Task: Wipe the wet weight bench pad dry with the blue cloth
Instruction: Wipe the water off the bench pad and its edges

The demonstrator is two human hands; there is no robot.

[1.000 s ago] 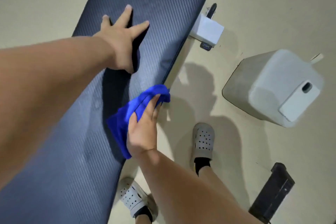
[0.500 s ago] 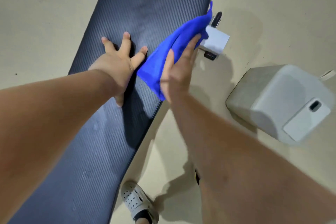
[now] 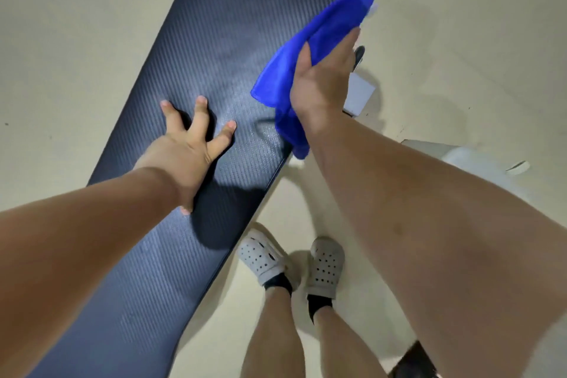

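The long dark ribbed bench pad (image 3: 211,40) runs from the lower left to the top centre. Small wet droplets glisten on it near its right edge. My left hand (image 3: 187,147) lies flat on the pad's middle with its fingers spread. My right hand (image 3: 322,80) grips the blue cloth (image 3: 310,49) at the pad's right edge, near the far end. The cloth drapes over the edge, one corner flying up beyond the pad and one end hanging below my wrist.
A white bench foot block (image 3: 359,95) with a black knob (image 3: 358,55) sits just right of my right hand. A pale grey box (image 3: 466,159) lies at the right behind my forearm. My feet in white perforated clogs (image 3: 264,258) stand beside the pad. A black object (image 3: 414,362) is at the bottom right.
My right hand has swept the cloth along the pad's right edge from the near part towards the far end. The left hand has stayed flat on the pad.
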